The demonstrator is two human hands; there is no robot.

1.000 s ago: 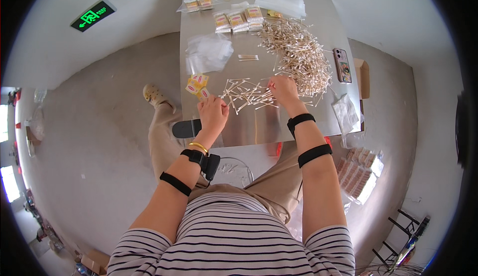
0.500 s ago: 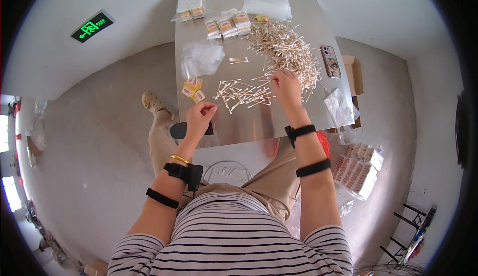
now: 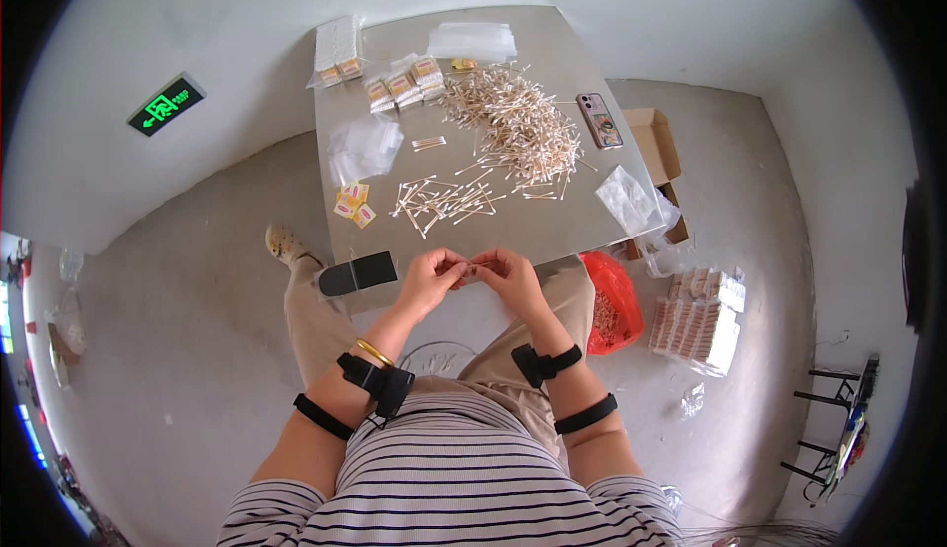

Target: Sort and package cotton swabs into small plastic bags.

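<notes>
Nearest: the left hand point(image 3: 432, 283) and right hand point(image 3: 507, 281) are brought together at the table's near edge, fingers bent toward a narrow pinch; whether anything is gripped between them cannot be told. Close, fine fingerwork is suggested. By the right thigh a red bag point(image 3: 614, 302) is left open, apparently for easy dropping-in.

Just past the hands, on the metal table point(image 3: 533, 234), loose swabs point(image 3: 444, 202) are strewn criss-cross, likely thinned out so that single sticks can be picked. Yellow cards point(image 3: 353, 202) are laid to their left, clear of the sticks. A short row of swabs point(image 3: 429, 143) is set apart, aligned, presumably to avoid mixing.

Farther: clear bags point(image 3: 365, 147) at left, the big swab heap point(image 3: 523, 123) at right; packed bundles point(image 3: 402, 85) are lined up behind, seemingly out of the way.
</notes>
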